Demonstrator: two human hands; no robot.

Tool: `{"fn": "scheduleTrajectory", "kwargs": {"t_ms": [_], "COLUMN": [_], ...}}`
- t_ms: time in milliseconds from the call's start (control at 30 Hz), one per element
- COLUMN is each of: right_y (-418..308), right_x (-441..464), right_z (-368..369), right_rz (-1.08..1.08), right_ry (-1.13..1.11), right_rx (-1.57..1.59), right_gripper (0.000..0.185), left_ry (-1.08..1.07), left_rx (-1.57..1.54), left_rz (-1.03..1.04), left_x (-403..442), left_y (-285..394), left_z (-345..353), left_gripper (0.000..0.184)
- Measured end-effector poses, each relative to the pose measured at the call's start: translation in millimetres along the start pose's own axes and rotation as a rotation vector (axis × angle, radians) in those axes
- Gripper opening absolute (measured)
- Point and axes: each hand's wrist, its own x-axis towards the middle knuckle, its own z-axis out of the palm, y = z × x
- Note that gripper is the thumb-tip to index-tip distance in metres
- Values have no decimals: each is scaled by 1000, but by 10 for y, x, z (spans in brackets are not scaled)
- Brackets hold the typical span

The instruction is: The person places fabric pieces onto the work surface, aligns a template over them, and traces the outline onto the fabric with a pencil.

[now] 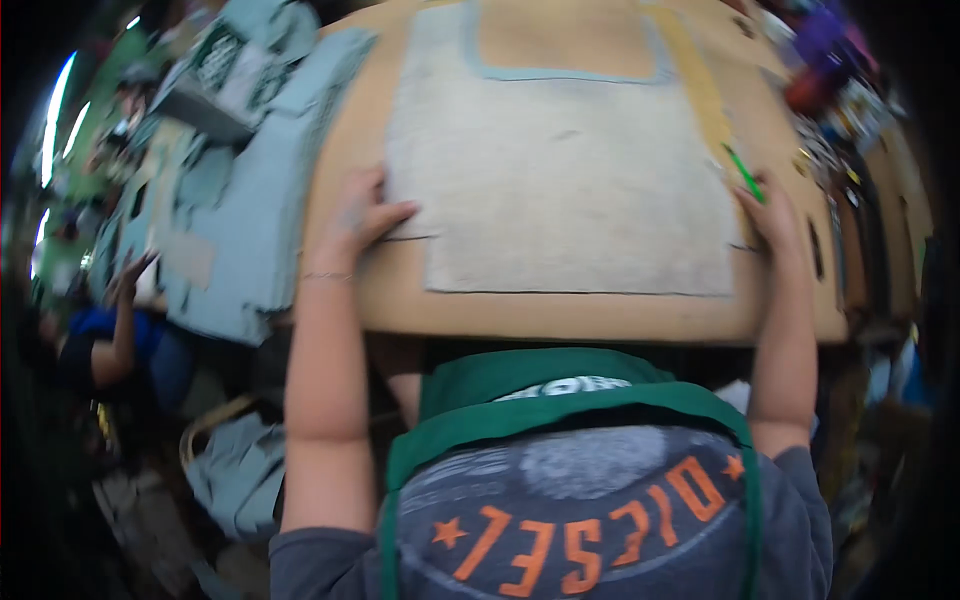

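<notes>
A large pale grey sheet [570, 170] with a wide notch at its far edge lies flat on the tan board [480, 316]. My left hand [368, 212] is at the sheet's left edge, thumb stretched toward the sheet and apart from the fingers. At the right edge, my right hand [770, 212] holds a thin green pen [744, 174], its tip pointing away and to the left. A yellow strip [697, 75] runs along the sheet's right side. Light blue material [570, 74] borders the notch.
Stacked light blue-grey pieces [250, 200] stand left of the board. A person [120, 340] is at the far left, one hand raised. Below them, a basket [190, 440] holds grey-blue pieces. Assorted items [835, 150] crowd the right side.
</notes>
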Motion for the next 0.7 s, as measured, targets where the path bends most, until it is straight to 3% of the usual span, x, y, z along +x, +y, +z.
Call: {"fn": "scheduleTrajectory", "kwargs": {"t_ms": [133, 233, 500, 700], "right_y": [0, -38, -54, -254], "right_x": [-4, -12, -57, -117], "right_z": [-25, -43, -28, -108], "right_rz": [12, 50, -12, 69], "right_ry": [-58, -88, -7, -20], "right_rx": [40, 56, 84, 13], "right_gripper": [35, 31, 30, 30], "left_ry": [6, -28, -35, -16], "left_rx": [-113, -90, -38, 17], "left_rz": [-134, -202, -160, -163], "left_x": [-58, -76, -29, -12], "left_y": [89, 174, 111, 48], "left_z": [-22, -58, -9, 40], "left_gripper": [69, 72, 71, 71]}}
